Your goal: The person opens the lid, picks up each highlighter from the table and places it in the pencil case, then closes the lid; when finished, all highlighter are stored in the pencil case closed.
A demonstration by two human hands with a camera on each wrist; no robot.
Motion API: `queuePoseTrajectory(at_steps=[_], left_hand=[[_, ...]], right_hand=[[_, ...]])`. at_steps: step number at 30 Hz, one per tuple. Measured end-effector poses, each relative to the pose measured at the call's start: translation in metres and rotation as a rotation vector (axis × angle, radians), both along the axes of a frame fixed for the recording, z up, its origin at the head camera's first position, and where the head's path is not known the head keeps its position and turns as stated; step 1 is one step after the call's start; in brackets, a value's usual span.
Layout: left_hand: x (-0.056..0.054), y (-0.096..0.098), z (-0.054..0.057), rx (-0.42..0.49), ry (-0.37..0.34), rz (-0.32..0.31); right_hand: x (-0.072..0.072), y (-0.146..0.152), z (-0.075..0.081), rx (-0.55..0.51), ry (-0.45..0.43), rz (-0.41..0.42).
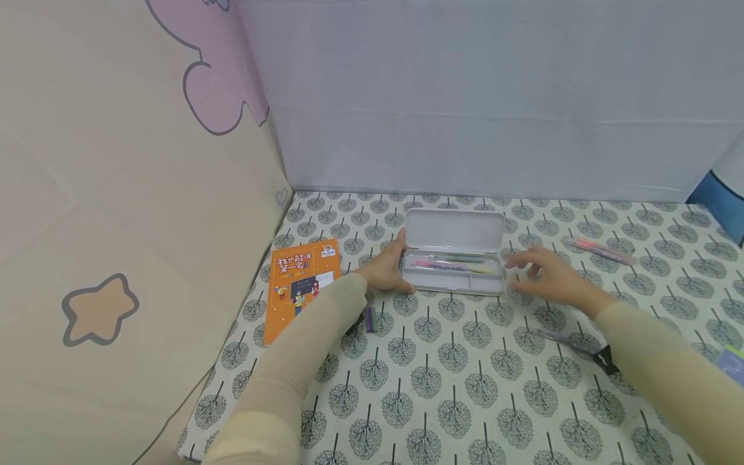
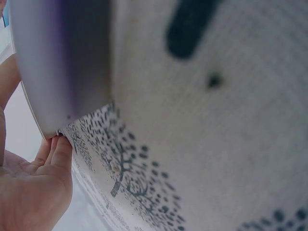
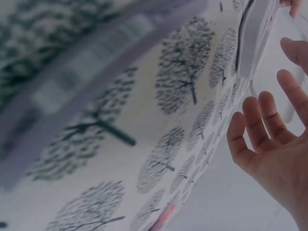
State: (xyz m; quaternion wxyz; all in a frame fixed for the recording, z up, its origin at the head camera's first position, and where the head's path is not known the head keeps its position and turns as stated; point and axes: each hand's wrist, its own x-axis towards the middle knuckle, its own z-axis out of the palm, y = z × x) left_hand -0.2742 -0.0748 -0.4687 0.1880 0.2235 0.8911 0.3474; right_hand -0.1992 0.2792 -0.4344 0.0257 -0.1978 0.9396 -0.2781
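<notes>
An opened white pencil case [image 1: 444, 282] lies on the table with its lid tilted back. Inside are several pens [image 1: 453, 265], pink, green and yellow among them. My left hand [image 1: 385, 268] holds the case's left end, thumb near the front corner and fingers towards the hinge. In the left wrist view, the left fingers [image 2: 61, 151] meet a pale edge, partly behind a blurred purple-and-grey object. My right hand [image 1: 543, 274] hovers just off the case's right end, fingers loosely bent and holding nothing. The right wrist view shows its fingers [image 3: 252, 120] spread apart from the case.
An orange book [image 1: 302, 284] lies to the left. A small purple-and-green item [image 1: 371, 320] is by my left forearm. Pink pens [image 1: 604, 250] lie right of the case; a purple pen-like item [image 1: 564, 339] with a dark end sits nearer. A wall [image 1: 494, 97] stands behind the table.
</notes>
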Motion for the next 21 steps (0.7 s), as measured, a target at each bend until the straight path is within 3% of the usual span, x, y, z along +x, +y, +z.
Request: queuePoseTrajectory(at_steps=[8,16,21], left_hand=[[0.001,0.000,0.000,0.006,0.000,-0.002],[0.002,0.001,0.001,0.015,-0.007,0.001],[0.003,0.000,0.001,0.000,0.003,0.002]], right_hand=[[0.027,0.020,-0.004,-0.020,-0.040,-0.013],[0.053,0.034,-0.017,0.008,0.068,-0.014],[0.066,0.040,-0.017,0.037,0.019,-0.062]])
